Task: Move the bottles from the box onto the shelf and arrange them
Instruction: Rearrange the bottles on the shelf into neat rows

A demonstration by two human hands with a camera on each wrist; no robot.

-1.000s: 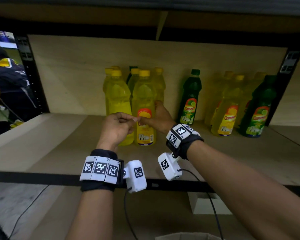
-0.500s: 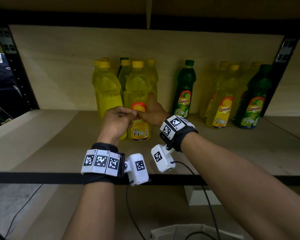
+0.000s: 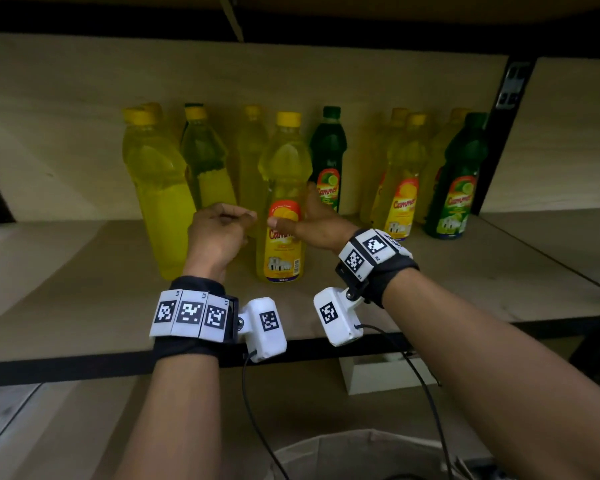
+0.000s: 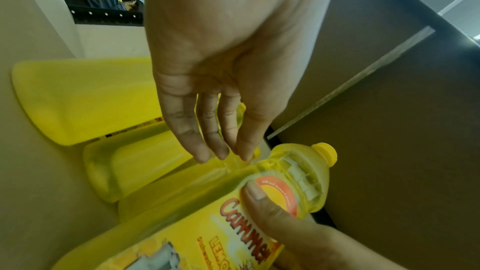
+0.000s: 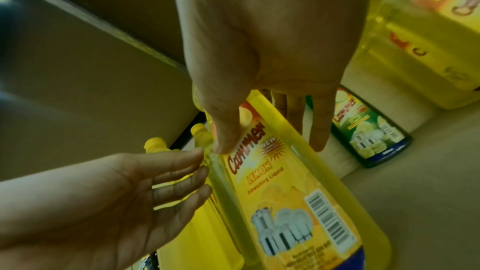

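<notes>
Already, from the head view, many bottles are seen standing on the shelf (image 3: 430,271); the front yellow bottle (image 3: 283,216) is held upright by the right hand (image 3: 312,223), with the green bottle (image 3: 329,161) just behind it. Below the shelf's edge, a box (image 3: 361,452) is glimpsed; its contents cannot be told. From the left wrist, the left hand (image 4: 221,69) is shown relaxed, gripping nothing. From the right wrist, thumb and fingers are seen curled round that bottle's label. Arranging seems well advanced.

A white block (image 3: 378,374) sits under the front edge, on the lower level. Black cables (image 3: 257,410) hang down in front of it. A black perforated upright (image 3: 510,88) stands at the right rear.
</notes>
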